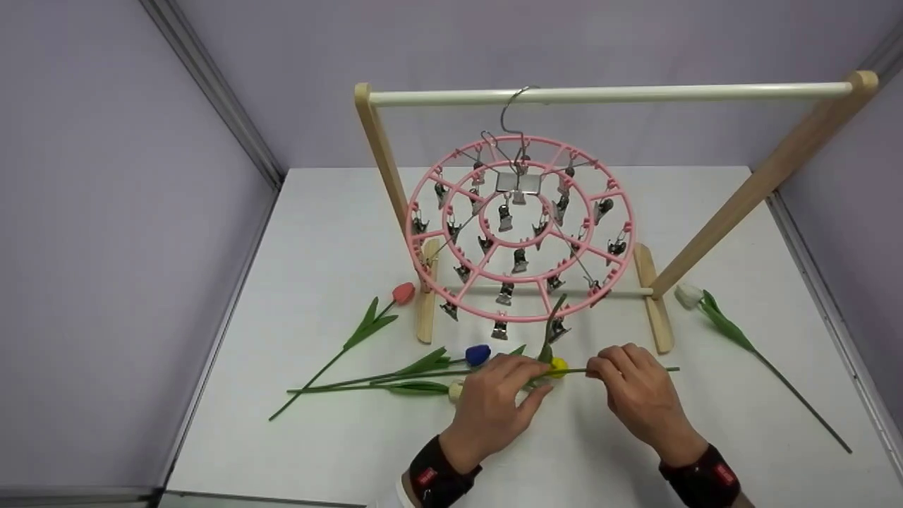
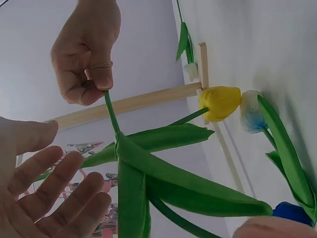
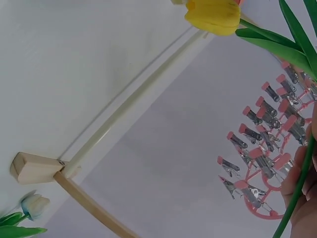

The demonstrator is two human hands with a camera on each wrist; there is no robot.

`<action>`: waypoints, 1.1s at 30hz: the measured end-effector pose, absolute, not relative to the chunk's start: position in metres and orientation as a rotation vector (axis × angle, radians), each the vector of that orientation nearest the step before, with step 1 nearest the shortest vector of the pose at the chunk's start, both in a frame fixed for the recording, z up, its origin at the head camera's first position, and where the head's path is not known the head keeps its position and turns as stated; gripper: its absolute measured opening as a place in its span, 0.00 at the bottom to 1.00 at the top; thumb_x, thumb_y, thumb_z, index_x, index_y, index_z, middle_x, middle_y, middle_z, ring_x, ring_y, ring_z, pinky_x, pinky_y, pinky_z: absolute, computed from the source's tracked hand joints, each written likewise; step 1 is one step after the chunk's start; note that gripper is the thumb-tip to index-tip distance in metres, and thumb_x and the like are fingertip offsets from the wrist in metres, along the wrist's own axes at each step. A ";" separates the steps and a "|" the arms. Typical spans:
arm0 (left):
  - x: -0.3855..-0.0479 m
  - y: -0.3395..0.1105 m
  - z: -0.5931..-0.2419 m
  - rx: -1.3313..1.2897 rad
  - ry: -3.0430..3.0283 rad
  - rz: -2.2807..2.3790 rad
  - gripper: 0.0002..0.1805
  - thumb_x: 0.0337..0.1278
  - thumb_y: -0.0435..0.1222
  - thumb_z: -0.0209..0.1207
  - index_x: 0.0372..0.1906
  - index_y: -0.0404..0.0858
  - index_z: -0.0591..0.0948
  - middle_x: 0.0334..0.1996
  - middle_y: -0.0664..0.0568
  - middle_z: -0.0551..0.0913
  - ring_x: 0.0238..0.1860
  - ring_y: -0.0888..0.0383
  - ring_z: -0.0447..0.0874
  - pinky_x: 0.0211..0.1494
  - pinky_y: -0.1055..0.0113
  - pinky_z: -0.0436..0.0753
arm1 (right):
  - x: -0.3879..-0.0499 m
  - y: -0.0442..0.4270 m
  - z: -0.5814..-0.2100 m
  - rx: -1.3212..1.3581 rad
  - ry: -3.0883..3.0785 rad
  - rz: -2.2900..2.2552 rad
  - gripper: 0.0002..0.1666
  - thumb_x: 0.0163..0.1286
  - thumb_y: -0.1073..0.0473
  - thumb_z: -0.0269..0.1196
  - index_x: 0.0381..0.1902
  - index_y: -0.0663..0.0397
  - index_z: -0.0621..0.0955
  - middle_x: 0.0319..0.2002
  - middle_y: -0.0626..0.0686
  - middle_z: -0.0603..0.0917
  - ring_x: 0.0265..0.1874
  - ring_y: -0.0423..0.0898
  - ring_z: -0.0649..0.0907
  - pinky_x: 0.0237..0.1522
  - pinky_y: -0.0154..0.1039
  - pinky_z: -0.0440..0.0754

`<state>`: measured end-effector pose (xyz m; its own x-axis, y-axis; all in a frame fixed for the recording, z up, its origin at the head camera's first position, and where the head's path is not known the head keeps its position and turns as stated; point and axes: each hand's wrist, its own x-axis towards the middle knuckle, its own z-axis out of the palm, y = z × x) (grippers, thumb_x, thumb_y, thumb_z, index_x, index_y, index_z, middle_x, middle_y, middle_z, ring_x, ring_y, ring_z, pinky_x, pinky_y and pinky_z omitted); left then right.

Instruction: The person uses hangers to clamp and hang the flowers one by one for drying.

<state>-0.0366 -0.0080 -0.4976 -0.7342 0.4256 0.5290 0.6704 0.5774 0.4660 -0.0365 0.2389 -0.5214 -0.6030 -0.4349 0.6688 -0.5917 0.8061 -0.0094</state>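
Our right hand [image 1: 640,391] pinches a green stem [image 1: 576,370] over the bench [image 1: 317,240], seemingly to steady it beside the yellow tulip [image 2: 218,104]; our left hand [image 1: 494,402] spreads its fingers near the leaves [image 2: 193,184], perhaps leaving them room.

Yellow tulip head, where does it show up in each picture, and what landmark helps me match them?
Head: the yellow tulip head is right of centre in the lower half, between the left hand and right hand.
Left wrist: yellow tulip head right of centre, upper half.
Right wrist: yellow tulip head at the top edge, right of centre.
Shared landmark: the pink clip hanger, visible in all three.
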 end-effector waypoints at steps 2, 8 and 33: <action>-0.038 -0.006 -0.499 -0.892 -2.480 -0.888 0.12 0.66 0.45 0.71 0.49 0.46 0.90 0.43 0.57 0.91 0.45 0.62 0.90 0.50 0.69 0.88 | -0.038 0.235 -0.521 0.764 -2.297 0.302 0.24 0.88 0.52 0.48 0.35 0.57 0.82 0.33 0.53 0.83 0.31 0.49 0.80 0.33 0.45 0.79; -0.041 0.002 -0.503 -0.890 -2.533 -0.722 0.08 0.65 0.43 0.72 0.45 0.46 0.91 0.41 0.58 0.90 0.43 0.62 0.89 0.47 0.72 0.88 | -0.040 0.226 -0.521 0.793 -2.278 0.263 0.24 0.88 0.52 0.47 0.35 0.57 0.82 0.33 0.53 0.82 0.31 0.49 0.79 0.32 0.44 0.79; -0.048 -0.006 -0.508 -0.890 -2.533 -0.614 0.03 0.62 0.33 0.72 0.38 0.44 0.92 0.35 0.55 0.89 0.36 0.60 0.86 0.39 0.70 0.86 | -0.037 0.241 -0.507 0.816 -2.283 0.362 0.24 0.85 0.47 0.52 0.43 0.54 0.89 0.36 0.52 0.86 0.35 0.49 0.83 0.35 0.46 0.81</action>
